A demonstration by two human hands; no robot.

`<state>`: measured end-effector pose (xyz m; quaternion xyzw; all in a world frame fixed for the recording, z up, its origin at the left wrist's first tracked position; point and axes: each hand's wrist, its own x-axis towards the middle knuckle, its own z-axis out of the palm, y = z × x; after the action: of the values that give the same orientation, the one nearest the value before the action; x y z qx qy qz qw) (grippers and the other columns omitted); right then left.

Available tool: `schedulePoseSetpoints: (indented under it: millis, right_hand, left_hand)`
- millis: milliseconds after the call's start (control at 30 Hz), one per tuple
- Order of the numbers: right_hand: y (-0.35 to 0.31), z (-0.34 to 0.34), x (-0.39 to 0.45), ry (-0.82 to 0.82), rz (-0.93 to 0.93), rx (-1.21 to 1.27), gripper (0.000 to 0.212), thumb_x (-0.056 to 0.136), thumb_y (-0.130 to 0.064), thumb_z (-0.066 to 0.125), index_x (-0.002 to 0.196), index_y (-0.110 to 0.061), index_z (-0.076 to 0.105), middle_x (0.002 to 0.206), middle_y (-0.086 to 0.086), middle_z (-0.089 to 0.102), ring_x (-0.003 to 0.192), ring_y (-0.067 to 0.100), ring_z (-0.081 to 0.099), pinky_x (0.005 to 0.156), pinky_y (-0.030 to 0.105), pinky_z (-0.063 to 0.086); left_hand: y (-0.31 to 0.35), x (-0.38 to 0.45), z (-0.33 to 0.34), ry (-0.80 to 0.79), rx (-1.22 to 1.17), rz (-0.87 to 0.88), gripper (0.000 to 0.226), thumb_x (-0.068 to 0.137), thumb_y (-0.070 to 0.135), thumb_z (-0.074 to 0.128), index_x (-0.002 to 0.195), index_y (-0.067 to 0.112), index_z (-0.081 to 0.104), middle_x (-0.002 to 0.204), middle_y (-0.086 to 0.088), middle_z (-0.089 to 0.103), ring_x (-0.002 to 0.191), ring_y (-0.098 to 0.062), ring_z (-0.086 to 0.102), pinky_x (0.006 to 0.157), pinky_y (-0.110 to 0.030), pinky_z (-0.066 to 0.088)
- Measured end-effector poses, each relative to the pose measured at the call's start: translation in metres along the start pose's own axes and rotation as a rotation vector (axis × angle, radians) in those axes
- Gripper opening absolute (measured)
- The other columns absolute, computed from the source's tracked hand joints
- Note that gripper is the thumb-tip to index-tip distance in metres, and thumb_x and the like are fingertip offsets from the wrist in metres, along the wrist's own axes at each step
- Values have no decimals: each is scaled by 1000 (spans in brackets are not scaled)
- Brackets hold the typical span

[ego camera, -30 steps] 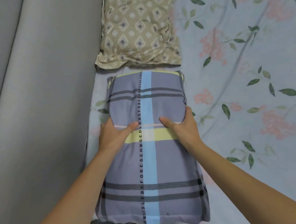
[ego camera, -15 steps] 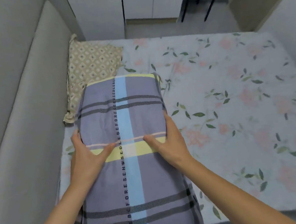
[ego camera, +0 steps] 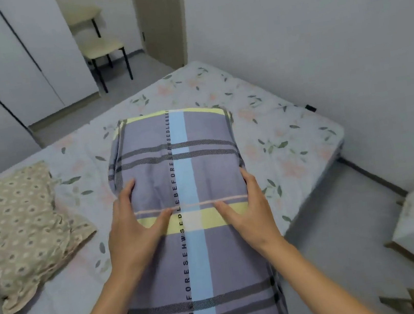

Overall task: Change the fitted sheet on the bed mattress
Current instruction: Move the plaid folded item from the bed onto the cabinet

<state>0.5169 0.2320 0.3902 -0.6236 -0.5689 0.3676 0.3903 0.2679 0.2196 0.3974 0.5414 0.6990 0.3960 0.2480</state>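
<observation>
Showing two bare forearms, no sleeves reaching the wrists, left hand (ego camera: 133,229) and right hand (ego camera: 249,211) wearing no rings, watch or gloves (both appearing over the plaid pillow (ego camera: 194,239)).

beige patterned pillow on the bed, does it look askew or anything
Yes. The beige diamond-patterned pillow lies skewed near the left edge of the floral fitted sheet, its cover crumpled at one corner. Both hands hold the plaid purple pillow instead.
</observation>
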Motion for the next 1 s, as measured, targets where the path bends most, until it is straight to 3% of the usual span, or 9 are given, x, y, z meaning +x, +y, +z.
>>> schedulePoseSetpoints:
  millis: [100, 400, 533, 667, 800, 933, 1000]
  right_hand:
    - [26, -54, -30, 174, 76, -9, 89, 85, -53, 81, 157, -40, 31, 152, -22, 45, 140, 1, 46, 116, 44, 45]
    - [119, -213, -97, 561, 317, 51, 88, 83, -59, 80, 154, -50, 29, 153, -28, 42, 141, -2, 43, 117, 40, 45]
    - [171, -299, -131, 694, 373, 67, 87, 83, -61, 80, 152, -54, 28, 150, -38, 37, 139, -14, 37, 116, 29, 40]
    - [208, -380, -171, 822, 423, 75, 88, 84, -57, 81, 154, -50, 28, 154, -28, 39, 140, -15, 35, 115, 27, 36]
    - [236, -438, -202, 959, 493, 117, 89, 81, -61, 79, 156, -45, 32, 155, -24, 42, 144, -3, 39, 117, 30, 37]
    - [257, -478, -229, 1085, 549, 155, 80, 89, -40, 82, 150, -47, 30, 140, -45, 32, 122, -38, 28, 98, -3, 27]
    - [269, -498, -241, 1119, 602, 153, 82, 91, -41, 80, 155, -42, 29, 143, -41, 30, 117, -37, 27, 98, -3, 24]
  left_hand:
    - [34, -3, 50, -182, -16, 108, 92, 81, 47, 86, 157, 38, 35, 156, 13, 44, 142, -13, 46, 106, -33, 40]
    - [147, -47, 229, -595, 0, 347, 91, 83, 49, 83, 158, 37, 34, 160, 17, 41, 145, -11, 43, 110, -36, 41]
    - [205, -85, 324, -759, 6, 417, 90, 83, 51, 83, 157, 40, 34, 158, 21, 41, 144, -9, 43, 114, -40, 42]
    - [266, -134, 403, -911, -17, 505, 86, 86, 44, 82, 158, 36, 36, 157, 24, 40, 142, -1, 39, 116, -37, 39]
    - [321, -175, 463, -1026, 3, 627, 81, 89, 38, 80, 158, 32, 38, 158, 18, 42, 139, -1, 40, 111, -31, 38]
    - [365, -204, 520, -1151, 23, 722, 74, 90, 39, 79, 154, 36, 42, 154, 13, 49, 137, -14, 50, 106, -39, 45]
    - [384, -221, 550, -1208, 33, 762, 72, 90, 39, 80, 152, 38, 43, 152, 13, 51, 134, -15, 53, 104, -41, 46]
